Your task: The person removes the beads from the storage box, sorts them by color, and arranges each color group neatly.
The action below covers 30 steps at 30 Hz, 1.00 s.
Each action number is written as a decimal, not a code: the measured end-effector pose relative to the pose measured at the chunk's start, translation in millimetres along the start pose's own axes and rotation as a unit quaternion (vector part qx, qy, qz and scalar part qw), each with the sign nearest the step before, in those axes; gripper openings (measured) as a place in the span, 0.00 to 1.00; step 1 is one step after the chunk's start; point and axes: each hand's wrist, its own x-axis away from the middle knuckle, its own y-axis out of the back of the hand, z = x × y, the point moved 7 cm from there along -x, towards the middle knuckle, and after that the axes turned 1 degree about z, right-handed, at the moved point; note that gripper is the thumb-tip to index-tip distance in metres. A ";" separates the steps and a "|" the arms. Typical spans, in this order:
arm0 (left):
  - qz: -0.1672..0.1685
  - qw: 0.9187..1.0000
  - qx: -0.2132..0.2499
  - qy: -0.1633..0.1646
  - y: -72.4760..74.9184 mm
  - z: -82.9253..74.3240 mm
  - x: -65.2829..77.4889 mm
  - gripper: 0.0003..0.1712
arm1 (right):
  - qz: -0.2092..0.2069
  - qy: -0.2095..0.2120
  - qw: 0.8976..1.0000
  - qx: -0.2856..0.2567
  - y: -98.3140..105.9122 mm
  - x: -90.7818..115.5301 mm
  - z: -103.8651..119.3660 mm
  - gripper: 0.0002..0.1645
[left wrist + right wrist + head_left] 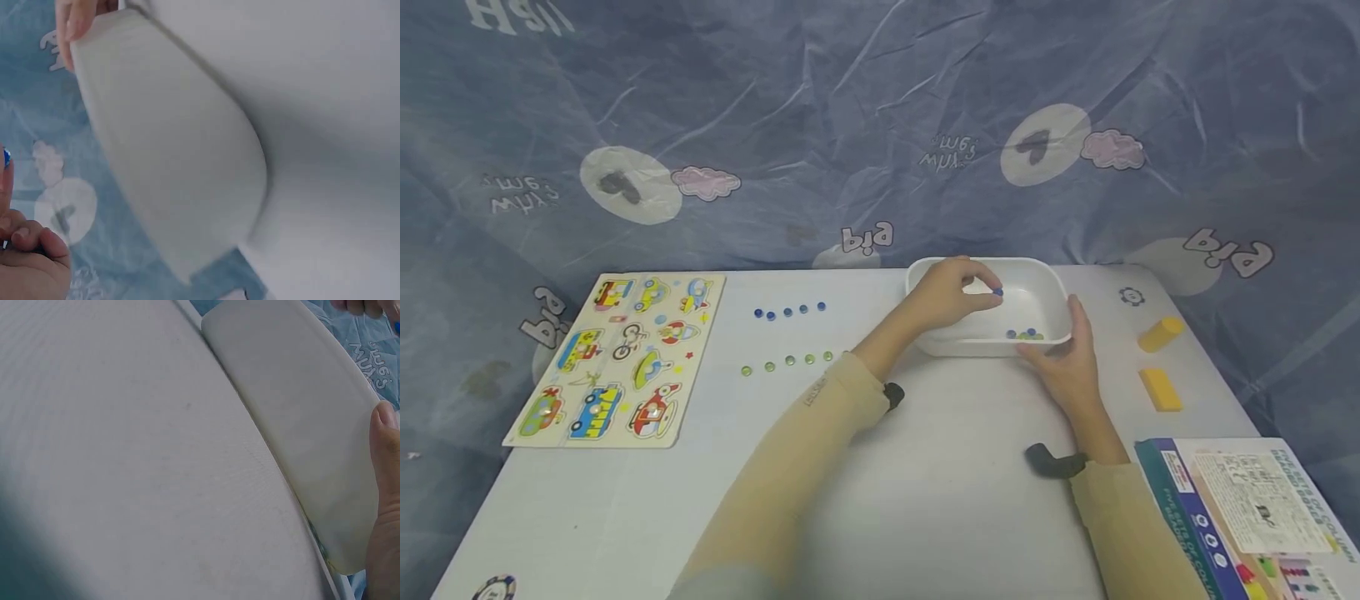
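My left hand (950, 293) pinches a small blue glass bead (997, 292) between thumb and fingertips over the white plastic tub (1033, 287). In the left wrist view the same bead (7, 157) shows at the far left edge. My right hand (1070, 367) grips the tub at its near right corner; in the right wrist view the thumb (386, 434) lies along the rim. Inside the tub, several blue and green beads (1026, 334) gather at the near right. Left of the tub are a row of blue beads (787, 312) and a row of green beads (790, 361).
A wooden vehicle puzzle board (625, 358) lies at the left of the white table (940, 492). To the right are a yellow cylinder (1161, 334), a yellow block (1161, 390) and a printed box (1247, 508). A blue patterned cloth (820, 108) hangs behind.
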 end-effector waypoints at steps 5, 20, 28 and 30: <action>-0.022 0.999 0.002 0.036 40.7 17.5 30.6 0.11 | -0.009 -0.015 1.000 0.013 0.8 1.0 -2.1 0.67; -0.064 0.973 -0.086 0.202 110.6 130.0 79.1 0.11 | -0.015 -0.012 1.000 0.008 7.3 -0.7 -4.3 0.66; -0.036 0.962 -0.103 0.252 104.1 168.0 80.7 0.11 | -0.016 -0.007 1.000 0.001 1.5 0.1 -2.9 0.66; -0.035 0.958 -0.111 0.261 102.8 172.6 82.4 0.12 | -0.016 -0.003 1.000 0.000 0.3 -0.3 -1.3 0.66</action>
